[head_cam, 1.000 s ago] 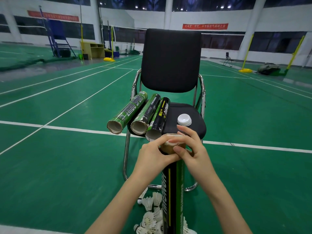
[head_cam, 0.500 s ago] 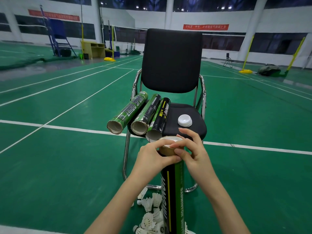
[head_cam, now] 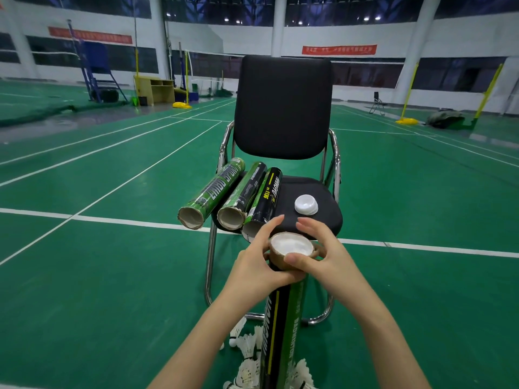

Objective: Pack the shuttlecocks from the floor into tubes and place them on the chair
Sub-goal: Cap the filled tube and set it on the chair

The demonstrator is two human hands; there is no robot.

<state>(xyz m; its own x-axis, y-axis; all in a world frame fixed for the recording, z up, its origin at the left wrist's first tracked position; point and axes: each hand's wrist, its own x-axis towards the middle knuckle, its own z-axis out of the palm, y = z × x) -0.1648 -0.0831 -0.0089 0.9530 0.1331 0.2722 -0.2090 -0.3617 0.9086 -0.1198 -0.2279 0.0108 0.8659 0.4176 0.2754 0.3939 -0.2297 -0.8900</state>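
While your left hand (head_cam: 254, 269) grips the upright tube (head_cam: 283, 327) near its mouth at lower centre, your right hand (head_cam: 317, 249) pinches the rim with thumb and fingers. White cap (head_cam: 292, 245) fills the mouth; the contents are hidden. Three tubes (head_cam: 238, 195) lie side by side on the chair (head_cam: 282, 108), open ends empty, beside a loose white cap (head_cam: 306, 204). Shuttlecocks (head_cam: 247, 357) lie on the floor (head_cam: 98, 290) at bottom centre.

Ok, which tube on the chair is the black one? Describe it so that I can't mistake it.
Start at the black chair. Three tubes lie side by side on the left of its seat, open ends toward the camera. The black tube is the rightmost, nearest the white cap; a yellow stripe runs along it, while its two neighbours are mostly green.
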